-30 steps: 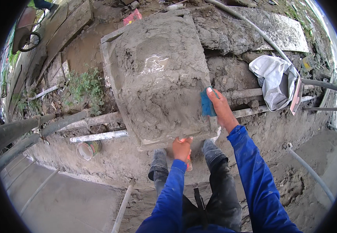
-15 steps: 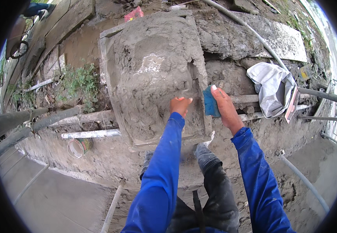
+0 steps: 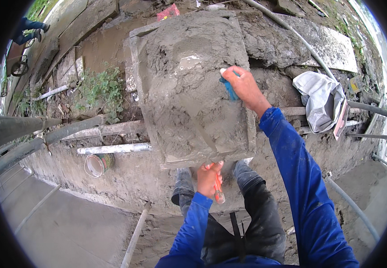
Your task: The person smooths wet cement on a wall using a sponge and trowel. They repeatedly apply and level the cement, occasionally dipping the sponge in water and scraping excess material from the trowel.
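Note:
A large board with raised edges (image 3: 135, 62) stands in front of me, heaped with wet grey mortar (image 3: 180, 100). My left hand (image 3: 208, 179) is closed round the orange handle (image 3: 219, 191) of a trowel at the board's near edge. Its blade is hard to make out against the mortar. Over the right part of the heap, my right hand (image 3: 243, 87) grips a flat blue pad (image 3: 230, 89), partly covered by the fingers; its exact kind does not show.
A pail (image 3: 96, 165) lies tipped at the left, beside a pale pipe (image 3: 113, 148). Metal poles (image 3: 68, 134) cross the left side. At the right rests a crumpled white sack (image 3: 320, 96). A person's legs (image 3: 28, 31) show at the far left.
My left hand has drawn back toward me with the trowel, to the board's near edge. My right hand has moved away from me and left, over the mortar, with the blue pad.

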### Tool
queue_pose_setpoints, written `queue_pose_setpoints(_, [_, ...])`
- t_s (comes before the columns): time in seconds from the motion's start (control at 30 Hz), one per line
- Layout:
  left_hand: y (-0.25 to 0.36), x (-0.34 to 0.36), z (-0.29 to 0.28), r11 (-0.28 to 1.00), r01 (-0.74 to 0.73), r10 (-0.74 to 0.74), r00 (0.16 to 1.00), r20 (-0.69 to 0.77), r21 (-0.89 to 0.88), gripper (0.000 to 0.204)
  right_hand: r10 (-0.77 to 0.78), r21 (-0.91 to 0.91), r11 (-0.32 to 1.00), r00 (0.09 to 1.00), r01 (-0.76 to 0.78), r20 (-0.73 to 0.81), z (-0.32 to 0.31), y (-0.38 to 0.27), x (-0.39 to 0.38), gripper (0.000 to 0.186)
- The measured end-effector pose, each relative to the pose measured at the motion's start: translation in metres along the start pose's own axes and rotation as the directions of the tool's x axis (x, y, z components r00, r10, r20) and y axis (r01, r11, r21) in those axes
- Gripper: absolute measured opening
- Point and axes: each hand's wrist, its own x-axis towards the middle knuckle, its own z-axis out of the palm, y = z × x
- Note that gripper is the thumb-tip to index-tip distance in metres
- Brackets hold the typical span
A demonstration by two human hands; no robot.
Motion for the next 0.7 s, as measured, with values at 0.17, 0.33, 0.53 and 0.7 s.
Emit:
queue_pose_setpoints(0.17, [-0.027,-0.019,-0.058,0.986,-0.12,0.13,0.988,-0.087,0.112,0.024,0.007,0.089,0.996,1.0,-0.005,-0.015,0.029,-0.021,0.006,0.037])
queue_pose_setpoints(0.33, [-0.018,-0.03,-0.093,0.96,-0.178,0.21,0.968,-0.138,0.216,0.021,0.002,0.177,0.984,0.993,0.018,-0.118,0.054,-0.023,-0.007,0.038])
queue_pose_setpoints(0.53, [-0.009,-0.044,-0.121,0.941,-0.228,0.275,0.946,-0.174,0.249,0.024,-0.037,0.189,0.978,0.967,0.087,-0.254,0.039,-0.044,-0.002,0.037])
queue_pose_setpoints(0.7, [-0.015,-0.036,-0.137,0.942,-0.252,0.291,0.943,-0.161,0.223,0.021,-0.125,0.133,0.979,0.972,0.153,-0.197,0.066,-0.067,-0.011,0.038])
